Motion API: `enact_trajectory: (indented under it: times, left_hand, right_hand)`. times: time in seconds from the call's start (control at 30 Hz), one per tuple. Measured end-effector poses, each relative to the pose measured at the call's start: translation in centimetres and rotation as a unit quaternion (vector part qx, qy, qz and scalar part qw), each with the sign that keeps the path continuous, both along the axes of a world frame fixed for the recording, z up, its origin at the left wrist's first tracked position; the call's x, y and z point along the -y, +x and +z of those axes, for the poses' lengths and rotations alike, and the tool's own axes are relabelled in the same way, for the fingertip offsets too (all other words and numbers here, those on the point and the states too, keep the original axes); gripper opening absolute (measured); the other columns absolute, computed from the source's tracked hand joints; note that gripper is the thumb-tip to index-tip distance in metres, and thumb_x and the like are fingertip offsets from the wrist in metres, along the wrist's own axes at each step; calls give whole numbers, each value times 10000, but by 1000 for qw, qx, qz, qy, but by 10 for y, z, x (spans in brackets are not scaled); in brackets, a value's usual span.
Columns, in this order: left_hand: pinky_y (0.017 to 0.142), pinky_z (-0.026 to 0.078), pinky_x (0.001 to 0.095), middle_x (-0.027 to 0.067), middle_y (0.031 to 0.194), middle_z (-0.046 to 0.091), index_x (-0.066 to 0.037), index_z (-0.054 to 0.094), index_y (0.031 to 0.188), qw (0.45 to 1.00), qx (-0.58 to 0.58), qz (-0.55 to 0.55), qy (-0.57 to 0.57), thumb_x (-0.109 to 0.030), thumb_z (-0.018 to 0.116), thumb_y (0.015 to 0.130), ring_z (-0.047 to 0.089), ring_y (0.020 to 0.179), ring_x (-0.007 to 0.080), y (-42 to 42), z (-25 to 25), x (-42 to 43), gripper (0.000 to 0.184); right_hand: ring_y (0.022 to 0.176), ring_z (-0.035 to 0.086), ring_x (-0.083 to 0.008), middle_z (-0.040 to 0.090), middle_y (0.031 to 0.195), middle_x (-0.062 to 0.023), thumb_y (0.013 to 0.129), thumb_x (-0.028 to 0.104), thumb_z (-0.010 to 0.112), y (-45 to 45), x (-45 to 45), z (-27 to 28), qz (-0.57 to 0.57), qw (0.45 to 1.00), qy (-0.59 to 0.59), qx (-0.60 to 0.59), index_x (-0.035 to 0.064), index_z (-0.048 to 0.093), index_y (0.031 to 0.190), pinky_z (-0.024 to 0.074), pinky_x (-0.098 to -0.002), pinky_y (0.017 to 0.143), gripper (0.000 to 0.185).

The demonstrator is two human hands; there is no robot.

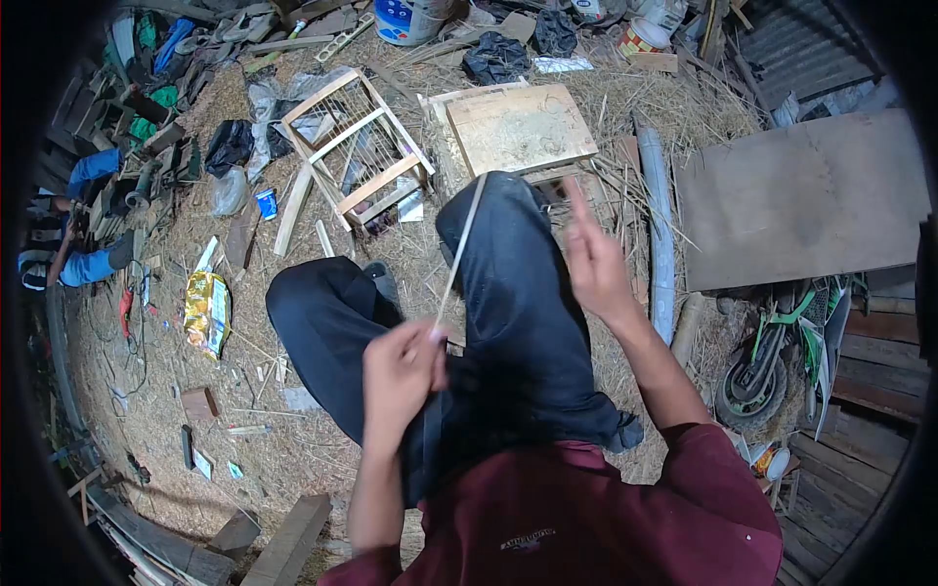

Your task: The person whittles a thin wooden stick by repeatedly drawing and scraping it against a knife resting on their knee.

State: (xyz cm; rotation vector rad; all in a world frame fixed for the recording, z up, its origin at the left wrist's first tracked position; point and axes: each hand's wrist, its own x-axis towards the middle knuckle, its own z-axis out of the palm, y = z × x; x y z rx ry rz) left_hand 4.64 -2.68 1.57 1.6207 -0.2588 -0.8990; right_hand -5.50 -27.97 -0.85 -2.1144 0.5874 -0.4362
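A thin stick [462, 249] is held in the left hand [399, 376], which is placed at about 7 o'clock from the centre of the view. The near end is pinched between thumb and curled fingers, and the shaft is pointed toward 12 to 1 o'clock, its far tip being seen over the right knee of the dark trousers [518, 264]. Whether the knee is touched by the tip cannot be told. The left forearm is raised almost straight from 6 o'clock, with the wrist slightly bent.

The right hand [598, 269] is lifted between 2 and 3 o'clock, well apart from the stick. The index finger is stretched toward 12 o'clock and the hand is loosely spread, though its fingers are softened by blur. The right forearm is angled from the elbow at 4 o'clock toward 11 o'clock.

Beyond the knees, a wooden cage [360, 151] is tilted at 11 o'clock, and a thick board [523, 127] is set between 12 and 1. A yellow packet [206, 311] is seen at 9 o'clock on the straw-strewn ground [293, 454].
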Motion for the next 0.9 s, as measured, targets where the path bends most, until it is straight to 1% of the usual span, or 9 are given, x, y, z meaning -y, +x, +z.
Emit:
enact_trajectory:
  times: [0.03,0.1,0.17,0.3,0.47,0.6,0.7,0.8,0.9]
  left_hand:
    - [438,387,234,12,556,534,50,668,928,1000,11,5,16,-122,582,965,500,461,67,4,0,28,196]
    - [439,405,232,19,584,553,47,670,907,999,48,-12,23,-142,592,959,537,481,77,15,-18,68,210]
    - [448,444,254,53,604,597,65,670,888,996,78,-28,15,-89,553,937,588,484,108,24,-30,88,200]
    - [449,466,265,77,616,621,97,663,873,998,57,-17,38,-67,551,924,610,479,122,26,-29,91,204]
    - [445,431,232,36,628,576,74,655,917,1000,-14,6,-21,-112,571,964,557,471,100,16,-35,80,210]
    - [441,425,218,32,645,578,65,657,920,998,-60,10,-30,-107,573,962,549,467,97,18,-38,73,196]
    - [448,425,223,43,635,587,56,647,868,997,-54,6,-53,-106,580,956,553,472,104,24,-42,81,195]
    - [458,455,237,67,619,598,64,613,812,995,-67,-26,-70,-101,558,959,578,479,123,31,-47,85,228]
    - [461,447,231,55,609,583,60,627,867,995,-73,-1,-66,-110,559,961,575,487,119,26,-50,82,206]
  right_hand:
    - [898,684,-324,645,1186,-182,1002,201,470,7,-2,1,81,992,-78,57,112,327,1493,527,-390,757,520]
    - [833,665,-371,674,1052,-183,968,173,516,14,-8,5,180,974,-123,64,182,368,1477,528,-420,710,531]
    - [773,643,-406,673,911,-192,925,140,559,18,-15,11,214,973,-72,-46,273,452,1427,525,-452,661,530]
    - [707,647,-383,675,832,-178,911,137,571,22,-11,2,232,963,-119,-70,284,457,1419,516,-458,611,541]
    - [646,630,-393,656,758,-196,915,153,574,24,5,-17,190,968,-149,-66,294,445,1427,505,-467,580,547]
    - [602,617,-387,640,718,-198,926,170,565,25,0,-8,204,969,-111,-83,306,438,1431,493,-466,560,539]
    - [581,611,-375,628,701,-201,935,181,552,20,-3,0,264,955,-108,-86,313,434,1434,491,-457,555,529]
    - [580,612,-370,628,693,-192,938,179,541,21,-1,10,275,947,-87,-144,320,426,1439,491,-448,552,532]
    - [595,620,-363,634,700,-174,939,181,541,25,0,7,280,943,-102,-148,328,430,1435,490,-451,552,529]
